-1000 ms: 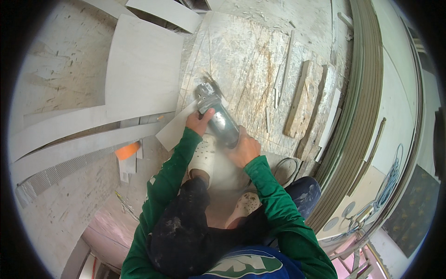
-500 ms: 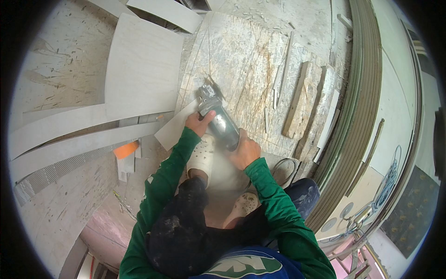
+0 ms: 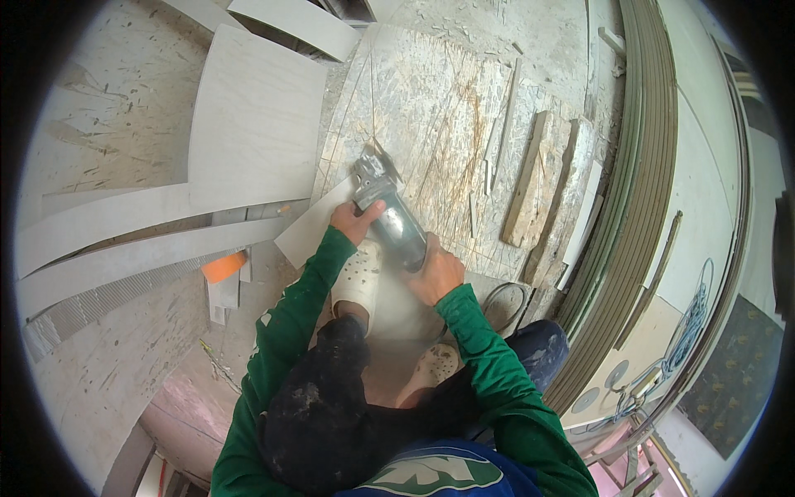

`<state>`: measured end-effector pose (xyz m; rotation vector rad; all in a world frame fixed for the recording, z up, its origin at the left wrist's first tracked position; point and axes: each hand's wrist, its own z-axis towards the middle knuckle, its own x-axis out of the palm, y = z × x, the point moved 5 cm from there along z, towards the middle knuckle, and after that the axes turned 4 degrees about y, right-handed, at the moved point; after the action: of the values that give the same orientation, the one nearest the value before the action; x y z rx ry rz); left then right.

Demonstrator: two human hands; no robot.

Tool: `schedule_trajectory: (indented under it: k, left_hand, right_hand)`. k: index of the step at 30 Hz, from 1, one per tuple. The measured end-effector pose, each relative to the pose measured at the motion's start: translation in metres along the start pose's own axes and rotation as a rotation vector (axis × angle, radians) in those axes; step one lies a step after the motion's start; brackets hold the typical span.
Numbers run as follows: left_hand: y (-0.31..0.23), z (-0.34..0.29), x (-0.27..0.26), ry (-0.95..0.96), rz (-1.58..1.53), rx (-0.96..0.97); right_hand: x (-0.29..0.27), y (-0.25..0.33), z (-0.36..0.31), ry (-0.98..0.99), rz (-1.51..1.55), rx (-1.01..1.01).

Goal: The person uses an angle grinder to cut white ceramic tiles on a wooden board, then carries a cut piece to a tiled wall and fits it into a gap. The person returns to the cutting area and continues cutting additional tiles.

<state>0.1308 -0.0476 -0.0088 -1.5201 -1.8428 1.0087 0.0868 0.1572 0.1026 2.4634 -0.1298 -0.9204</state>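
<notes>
An angle grinder [image 3: 396, 224] with a dusty dark body lies slantwise between my two hands, its head and disc pointing away from me. My left hand [image 3: 357, 220] is closed round the front of its body, just behind the head. Round the rear end my right hand [image 3: 437, 272] is wrapped. Beneath the grinder's head and my left hand is a pale flat board piece [image 3: 318, 222], partly hidden by them. The disc, seen nearly edge-on, is over a scratched, dusty board [image 3: 422, 124]. Whether it touches anything I cannot tell.
Two rough wooden blocks [image 3: 530, 182] lie at the right, beside a stack of long boards [image 3: 638, 207]. Large pale panels [image 3: 257, 120] and an orange-topped scraper-like piece [image 3: 224, 267] are at the left. My clog [image 3: 356, 282] stands close below the grinder. A dark cable [image 3: 507, 286] loops near my knee.
</notes>
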Motion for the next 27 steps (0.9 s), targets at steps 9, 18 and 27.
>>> schedule_trajectory:
  k: [9,18,27]
  left_hand:
    - [0.006,0.003,-0.001,-0.003,0.044,-0.007]
    - [-0.025,-0.010,0.004,0.099,0.238,-0.182]
    - [0.002,-0.001,0.001,0.026,0.001,-0.006]
  right_hand:
    - [0.002,-0.002,-0.001,-0.010,-0.009,0.000]
    - [0.002,-0.009,-0.006,-0.028,0.009,0.003]
    - [0.000,0.000,-0.002,-0.055,0.017,-0.031]
